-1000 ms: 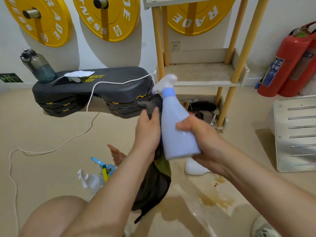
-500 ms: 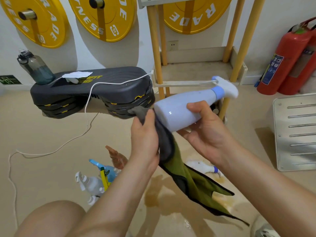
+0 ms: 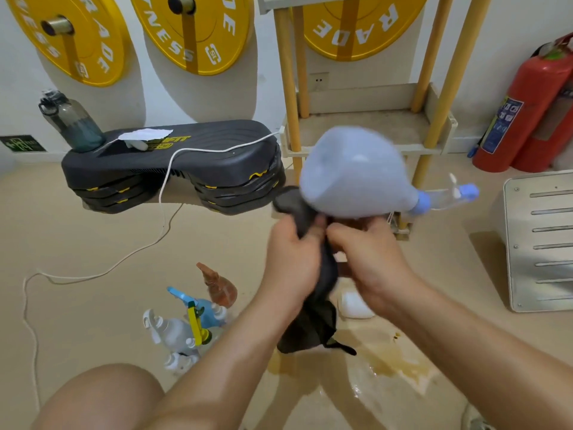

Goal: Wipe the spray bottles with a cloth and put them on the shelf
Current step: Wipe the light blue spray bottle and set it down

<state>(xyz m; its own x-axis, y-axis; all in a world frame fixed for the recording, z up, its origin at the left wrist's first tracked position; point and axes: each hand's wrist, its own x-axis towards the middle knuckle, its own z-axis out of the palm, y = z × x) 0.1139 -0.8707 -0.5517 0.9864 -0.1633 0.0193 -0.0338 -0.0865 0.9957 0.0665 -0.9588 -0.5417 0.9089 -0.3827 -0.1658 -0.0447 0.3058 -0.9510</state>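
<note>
Swung base-forward since before, the spray bottle (image 3: pixel 353 172) blurs before the shelf's (image 3: pixel 400 122) front edge; left hand (image 3: pixel 291 259) grips the cloth (image 3: pixel 313 330), right hand (image 3: pixel 372 262) grips it underneath.

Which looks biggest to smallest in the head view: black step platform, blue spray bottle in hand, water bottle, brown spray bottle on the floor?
1. black step platform
2. blue spray bottle, blurred and nearest the camera, so its rank is unsure
3. water bottle
4. brown spray bottle
</note>
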